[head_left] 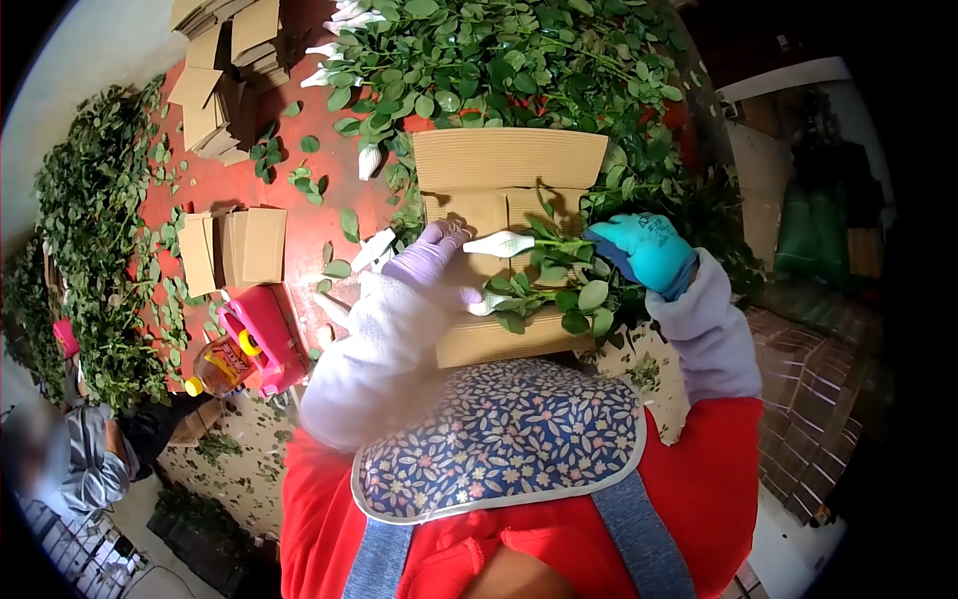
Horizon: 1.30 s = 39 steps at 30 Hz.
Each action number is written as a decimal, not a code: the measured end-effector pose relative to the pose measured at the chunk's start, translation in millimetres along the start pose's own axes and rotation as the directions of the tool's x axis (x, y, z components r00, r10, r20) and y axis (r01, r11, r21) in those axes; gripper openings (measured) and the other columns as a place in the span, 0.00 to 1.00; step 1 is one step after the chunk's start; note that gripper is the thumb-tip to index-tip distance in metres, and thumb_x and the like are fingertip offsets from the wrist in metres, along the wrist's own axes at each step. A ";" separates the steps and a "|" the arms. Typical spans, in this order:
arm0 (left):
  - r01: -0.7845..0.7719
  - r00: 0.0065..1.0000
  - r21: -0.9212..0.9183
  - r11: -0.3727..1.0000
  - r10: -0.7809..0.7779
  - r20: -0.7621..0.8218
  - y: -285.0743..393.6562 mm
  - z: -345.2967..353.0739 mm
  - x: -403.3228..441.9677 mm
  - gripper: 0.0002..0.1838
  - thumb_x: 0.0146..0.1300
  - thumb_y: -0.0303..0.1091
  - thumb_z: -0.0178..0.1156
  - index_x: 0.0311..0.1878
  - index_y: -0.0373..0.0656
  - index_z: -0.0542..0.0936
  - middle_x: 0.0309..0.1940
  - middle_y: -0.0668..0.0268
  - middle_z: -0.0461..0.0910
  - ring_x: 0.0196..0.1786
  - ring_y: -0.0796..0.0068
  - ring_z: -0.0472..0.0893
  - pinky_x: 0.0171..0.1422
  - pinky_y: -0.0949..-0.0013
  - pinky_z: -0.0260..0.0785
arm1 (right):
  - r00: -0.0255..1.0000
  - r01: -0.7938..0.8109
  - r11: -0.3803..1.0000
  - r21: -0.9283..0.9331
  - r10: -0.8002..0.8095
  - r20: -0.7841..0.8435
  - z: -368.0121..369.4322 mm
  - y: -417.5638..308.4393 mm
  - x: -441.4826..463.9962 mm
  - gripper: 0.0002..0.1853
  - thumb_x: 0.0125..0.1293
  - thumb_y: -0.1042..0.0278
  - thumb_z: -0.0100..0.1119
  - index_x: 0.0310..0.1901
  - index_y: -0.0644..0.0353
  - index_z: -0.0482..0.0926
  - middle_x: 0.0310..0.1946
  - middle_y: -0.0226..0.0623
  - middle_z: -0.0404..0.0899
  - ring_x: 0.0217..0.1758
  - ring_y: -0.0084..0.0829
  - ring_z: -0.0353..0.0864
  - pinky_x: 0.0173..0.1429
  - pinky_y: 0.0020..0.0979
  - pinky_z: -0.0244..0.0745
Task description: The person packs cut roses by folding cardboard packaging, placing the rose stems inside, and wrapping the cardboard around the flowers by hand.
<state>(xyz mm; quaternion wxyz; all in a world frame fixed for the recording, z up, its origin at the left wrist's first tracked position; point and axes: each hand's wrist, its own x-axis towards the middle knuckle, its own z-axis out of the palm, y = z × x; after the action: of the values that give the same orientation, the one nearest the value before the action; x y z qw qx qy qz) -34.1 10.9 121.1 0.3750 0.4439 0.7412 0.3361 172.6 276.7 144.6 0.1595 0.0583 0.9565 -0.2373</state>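
Observation:
A corrugated cardboard sheet (509,160) lies unfolded in front of me, with smaller card pieces on its middle. On it rests a rose with a white net sleeve over its bud (502,245), pointing left. A second sleeved bud (487,303) lies below it, partly behind my left hand. My left hand (431,262), in a lilac glove, is at the left side of the cardboard by the buds, thumb apart from the fingers and nothing visible in it. My right hand (644,250), in a turquoise glove, is closed around the upper rose's stem; its fingertips are partly hidden.
Leafy rose stems (519,60) are heaped at the back of the red table (334,190). Cardboard stacks (215,95) and folded cards (235,248) stand left. Near them are a pink container (267,334) and a bottle (222,365). Another person (85,449) is at lower left.

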 end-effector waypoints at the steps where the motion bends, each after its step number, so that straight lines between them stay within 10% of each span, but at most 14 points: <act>1: 0.001 1.000 0.002 1.000 -0.001 0.002 -0.7 3.2 -1.2 0.44 0.39 0.48 0.77 0.62 0.48 0.73 0.59 0.60 0.72 0.59 0.56 0.73 0.62 0.59 0.65 | 0.998 0.009 0.999 -0.048 -0.007 0.057 -0.6 -2.4 -2.4 0.15 0.63 0.68 0.58 0.52 0.53 0.78 0.33 0.40 0.81 0.35 0.43 0.80 0.38 0.42 0.74; 4: 0.067 0.998 -0.695 0.716 -0.060 0.035 -3.0 11.3 -1.0 0.44 0.39 0.47 0.77 0.63 0.48 0.72 0.59 0.60 0.72 0.59 0.56 0.73 0.62 0.59 0.66 | 0.995 0.075 0.991 -0.108 -0.068 0.066 11.3 -13.8 0.3 0.15 0.63 0.68 0.56 0.52 0.54 0.78 0.36 0.39 0.82 0.37 0.43 0.81 0.40 0.41 0.75; 7: 0.025 0.997 -0.414 0.910 -0.053 -0.054 1.4 9.8 -3.4 0.42 0.39 0.44 0.76 0.62 0.45 0.72 0.57 0.57 0.72 0.57 0.54 0.74 0.61 0.58 0.67 | 0.995 0.038 0.999 0.007 -0.038 0.092 45.5 -5.9 7.7 0.15 0.64 0.67 0.54 0.52 0.55 0.78 0.37 0.38 0.82 0.38 0.42 0.81 0.42 0.39 0.76; 9: -0.117 0.976 0.365 0.924 0.174 -0.129 27.6 -1.0 -11.8 0.39 0.40 0.41 0.75 0.59 0.43 0.73 0.53 0.54 0.73 0.55 0.52 0.74 0.59 0.58 0.68 | 0.996 0.078 0.996 -0.049 -0.075 0.050 22.6 -31.6 5.3 0.15 0.64 0.67 0.53 0.52 0.54 0.78 0.37 0.39 0.82 0.39 0.43 0.82 0.42 0.38 0.76; 12: -0.010 1.000 0.071 0.997 0.009 0.019 -3.6 27.2 -14.0 0.29 0.47 0.40 0.71 0.54 0.43 0.76 0.44 0.55 0.73 0.47 0.53 0.78 0.48 0.61 0.73 | 0.994 0.055 0.998 0.005 -0.055 0.090 23.3 -31.9 8.6 0.15 0.61 0.70 0.53 0.49 0.52 0.79 0.33 0.42 0.81 0.35 0.43 0.82 0.40 0.39 0.76; 16: -0.092 0.995 0.338 0.937 0.074 0.064 18.9 18.3 -10.6 0.19 0.55 0.48 0.66 0.46 0.47 0.81 0.37 0.57 0.75 0.38 0.57 0.80 0.41 0.60 0.74 | 0.987 0.150 0.986 -0.070 -0.146 0.064 37.6 -20.0 10.6 0.13 0.63 0.72 0.51 0.49 0.57 0.78 0.31 0.43 0.80 0.38 0.43 0.82 0.40 0.38 0.76; 17: -0.095 0.995 0.332 0.938 0.085 0.045 19.9 21.1 -6.2 0.19 0.55 0.48 0.66 0.46 0.47 0.81 0.37 0.57 0.75 0.38 0.57 0.80 0.41 0.60 0.74 | 0.994 0.017 0.989 0.148 -0.033 0.104 28.1 -31.1 15.5 0.12 0.67 0.68 0.50 0.49 0.58 0.78 0.30 0.44 0.80 0.37 0.42 0.82 0.40 0.38 0.75; 19: -0.068 0.998 0.287 0.955 0.068 0.010 22.6 27.6 -11.8 0.19 0.56 0.50 0.64 0.44 0.47 0.80 0.34 0.57 0.74 0.35 0.57 0.80 0.36 0.58 0.73 | 0.984 0.122 0.980 -0.160 -0.098 0.151 -39.8 -77.4 -1.9 0.12 0.68 0.64 0.53 0.47 0.58 0.79 0.29 0.42 0.80 0.35 0.40 0.81 0.38 0.39 0.74; 22: -0.133 0.973 0.271 0.953 0.178 -0.150 9.8 42.5 -12.7 0.19 0.58 0.52 0.61 0.40 0.45 0.79 0.31 0.57 0.73 0.30 0.57 0.80 0.30 0.56 0.72 | 0.905 0.249 0.880 -0.405 -0.360 -0.227 -83.8 -54.8 35.3 0.17 0.60 0.54 0.62 0.45 0.56 0.78 0.27 0.39 0.78 0.29 0.44 0.78 0.33 0.41 0.74; 26: 0.057 0.998 0.392 0.918 -0.060 -0.005 14.9 40.2 -18.4 0.13 0.72 0.37 0.43 0.46 0.42 0.75 0.28 0.53 0.80 0.34 0.51 0.80 0.40 0.55 0.73 | 0.686 0.230 0.872 -0.432 -0.460 -0.564 -145.4 -29.9 166.1 0.15 0.59 0.68 0.63 0.48 0.55 0.77 0.35 0.45 0.79 0.41 0.47 0.78 0.43 0.43 0.71; 31: 0.136 0.981 0.500 0.855 -0.046 -0.189 2.2 64.4 -17.4 0.09 0.67 0.40 0.51 0.37 0.47 0.75 0.25 0.57 0.79 0.30 0.56 0.81 0.31 0.53 0.72 | 0.956 -0.294 0.829 -0.475 0.250 -0.155 -101.9 72.6 365.2 0.13 0.63 0.61 0.57 0.48 0.53 0.77 0.45 0.45 0.81 0.50 0.48 0.80 0.54 0.46 0.73; 33: 0.089 0.955 0.531 0.843 0.080 -0.287 -7.0 71.5 -18.0 0.07 0.63 0.40 0.55 0.34 0.49 0.75 0.22 0.61 0.77 0.24 0.59 0.79 0.26 0.55 0.71 | 0.854 -0.504 0.737 -0.450 0.504 -0.132 -97.8 79.0 379.8 0.17 0.67 0.66 0.47 0.56 0.49 0.76 0.58 0.45 0.75 0.60 0.46 0.76 0.62 0.46 0.70; 39: 0.095 0.941 0.479 0.873 0.078 -0.330 -10.2 80.2 -14.7 0.07 0.62 0.41 0.56 0.35 0.49 0.75 0.21 0.61 0.77 0.23 0.59 0.79 0.24 0.55 0.70 | 0.827 -0.043 0.954 -0.295 -0.132 -0.547 -133.0 75.5 294.9 0.11 0.67 0.65 0.50 0.47 0.56 0.78 0.33 0.38 0.78 0.34 0.36 0.78 0.41 0.37 0.72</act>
<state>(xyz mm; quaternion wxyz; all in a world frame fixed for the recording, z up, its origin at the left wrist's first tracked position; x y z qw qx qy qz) 35.0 7.0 76.8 0.1192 0.4563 0.8570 0.2078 -128.0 416.5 124.8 -0.1270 0.0784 0.9865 -0.0680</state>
